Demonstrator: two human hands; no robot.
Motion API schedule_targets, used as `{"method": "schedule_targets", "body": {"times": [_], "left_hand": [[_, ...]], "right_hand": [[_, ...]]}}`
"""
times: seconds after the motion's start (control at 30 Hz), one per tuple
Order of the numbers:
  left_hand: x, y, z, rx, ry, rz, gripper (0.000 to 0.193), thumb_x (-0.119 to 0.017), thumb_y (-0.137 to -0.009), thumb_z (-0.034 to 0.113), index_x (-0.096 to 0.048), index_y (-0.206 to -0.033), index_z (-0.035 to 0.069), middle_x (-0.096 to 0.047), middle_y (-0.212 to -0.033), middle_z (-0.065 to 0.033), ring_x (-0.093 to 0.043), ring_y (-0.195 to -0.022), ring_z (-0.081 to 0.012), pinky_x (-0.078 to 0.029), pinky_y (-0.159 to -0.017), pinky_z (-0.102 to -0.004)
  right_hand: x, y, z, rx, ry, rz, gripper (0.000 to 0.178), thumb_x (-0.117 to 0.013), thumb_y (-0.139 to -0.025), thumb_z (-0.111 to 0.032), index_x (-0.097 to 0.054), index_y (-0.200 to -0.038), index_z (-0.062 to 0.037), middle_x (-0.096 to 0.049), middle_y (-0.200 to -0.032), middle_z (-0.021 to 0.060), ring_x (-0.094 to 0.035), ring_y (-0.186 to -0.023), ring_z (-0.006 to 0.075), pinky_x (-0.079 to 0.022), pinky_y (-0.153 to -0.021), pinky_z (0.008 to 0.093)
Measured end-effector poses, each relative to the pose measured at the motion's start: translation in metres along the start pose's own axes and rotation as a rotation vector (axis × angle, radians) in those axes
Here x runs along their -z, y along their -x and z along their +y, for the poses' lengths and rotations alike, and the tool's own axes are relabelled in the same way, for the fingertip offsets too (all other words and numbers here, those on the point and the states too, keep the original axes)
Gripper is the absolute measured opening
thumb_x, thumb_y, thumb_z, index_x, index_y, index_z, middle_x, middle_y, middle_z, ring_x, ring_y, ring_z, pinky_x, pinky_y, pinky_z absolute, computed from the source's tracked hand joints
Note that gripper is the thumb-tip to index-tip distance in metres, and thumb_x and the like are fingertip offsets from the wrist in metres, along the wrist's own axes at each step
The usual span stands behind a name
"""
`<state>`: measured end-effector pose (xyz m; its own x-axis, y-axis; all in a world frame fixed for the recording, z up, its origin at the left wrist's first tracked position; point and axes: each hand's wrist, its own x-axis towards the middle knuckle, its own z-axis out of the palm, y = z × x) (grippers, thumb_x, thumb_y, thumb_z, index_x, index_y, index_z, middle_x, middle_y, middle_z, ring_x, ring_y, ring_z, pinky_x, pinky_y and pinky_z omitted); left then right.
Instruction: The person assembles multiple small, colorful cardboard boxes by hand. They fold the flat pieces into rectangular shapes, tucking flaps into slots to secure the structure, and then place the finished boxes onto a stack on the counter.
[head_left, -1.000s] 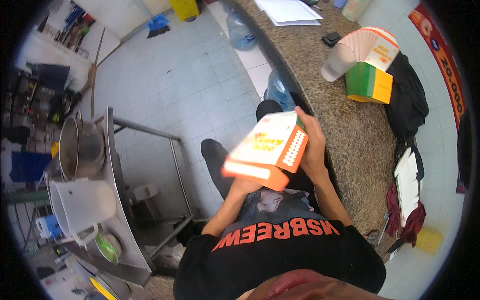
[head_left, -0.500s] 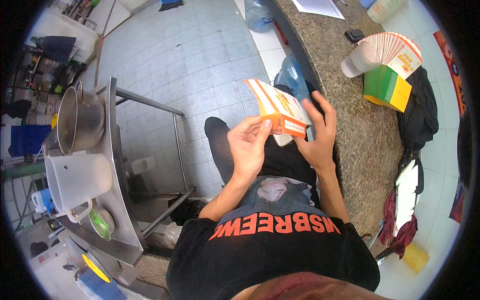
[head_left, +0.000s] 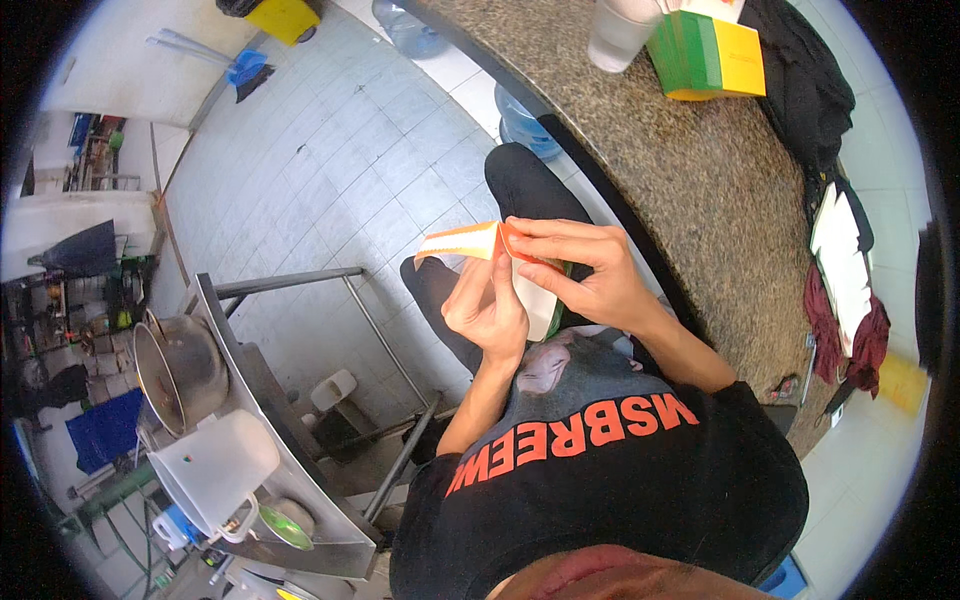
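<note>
An orange and white paper food carton (head_left: 462,241) is held up above my lap, partly folded, with its zigzag-patterned edge pointing left. My left hand (head_left: 487,312) pinches it from below, thumb and fingers near the middle fold. My right hand (head_left: 592,268) grips its right end, fingers laid along the top and thumb underneath. Much of that end is hidden behind the right fingers. Below the right hand, a white panel with a green edge (head_left: 538,303) shows near my lap; whether it belongs to the same carton I cannot tell.
To the right runs a granite counter (head_left: 690,200) bearing a translucent cup (head_left: 615,38) and green and yellow cartons (head_left: 738,60). A metal table (head_left: 300,490) at left carries a pot (head_left: 190,370) and a translucent pitcher (head_left: 225,465). A blue water bottle (head_left: 525,125) stands beside the counter.
The view has swung, moving the counter's cartons toward the top edge. The carton has turned from showing its printed face to nearly edge-on. My right fingers, spread before, now close on it.
</note>
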<state>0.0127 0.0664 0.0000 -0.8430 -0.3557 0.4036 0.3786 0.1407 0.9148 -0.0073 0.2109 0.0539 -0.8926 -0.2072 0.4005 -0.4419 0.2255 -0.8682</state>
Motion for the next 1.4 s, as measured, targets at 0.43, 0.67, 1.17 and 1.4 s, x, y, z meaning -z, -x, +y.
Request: {"method": "schedule_targets", "body": {"times": [0.43, 0.67, 1.17, 1.4], "left_hand": [[0.014, -0.008, 0.014, 0.224, 0.153, -0.162, 0.013, -0.084, -0.080, -0.002, -0.077, -0.091, -0.003, -0.075, -0.086, -0.0075, -0.066, -0.075, -0.0104, -0.051, -0.067, -0.0257], [0.008, -0.017, 0.016, 0.075, 0.055, -0.165, 0.016, -0.084, -0.080, -0.001, -0.078, -0.095, -0.003, -0.074, -0.088, -0.0064, -0.065, -0.076, -0.0105, -0.050, -0.069, -0.0248], [0.001, -0.008, 0.005, 0.191, 0.192, -0.071, 0.018, -0.083, -0.084, 0.001, -0.075, -0.100, -0.004, -0.075, -0.098, -0.0091, -0.069, -0.086, -0.0148, -0.054, -0.081, -0.0302], [-0.005, -0.011, 0.005, 0.292, 0.383, -0.101, 0.009, -0.079, -0.088, -0.001, -0.073, -0.094, -0.002, -0.075, -0.095, -0.0103, -0.069, -0.086, -0.0126, -0.054, -0.077, -0.0264]], "right_hand": [[0.010, 0.000, -0.004, -0.123, -0.115, -0.003, 0.020, -0.071, -0.087, 0.001, -0.076, -0.106, 0.0013, -0.075, -0.114, 0.0198, -0.074, -0.106, 0.0280, -0.058, -0.092, 0.0352], [0.014, -0.003, -0.004, 0.005, 0.019, -0.033, 0.022, -0.072, -0.086, 0.001, -0.077, -0.108, -0.0003, -0.074, -0.115, 0.0199, -0.074, -0.105, 0.0301, -0.058, -0.090, 0.0358], [0.008, -0.001, -0.005, 0.004, 0.022, 0.055, 0.019, -0.071, -0.087, 0.002, -0.071, -0.105, 0.0013, -0.075, -0.112, 0.0176, -0.075, -0.100, 0.0245, -0.059, -0.082, 0.0345], [0.005, 0.003, 0.007, -0.034, -0.075, 0.109, 0.013, -0.074, -0.089, -0.006, -0.069, -0.098, 0.0021, -0.071, -0.122, 0.0239, -0.075, -0.099, 0.0247, -0.059, -0.079, 0.0306]]}}
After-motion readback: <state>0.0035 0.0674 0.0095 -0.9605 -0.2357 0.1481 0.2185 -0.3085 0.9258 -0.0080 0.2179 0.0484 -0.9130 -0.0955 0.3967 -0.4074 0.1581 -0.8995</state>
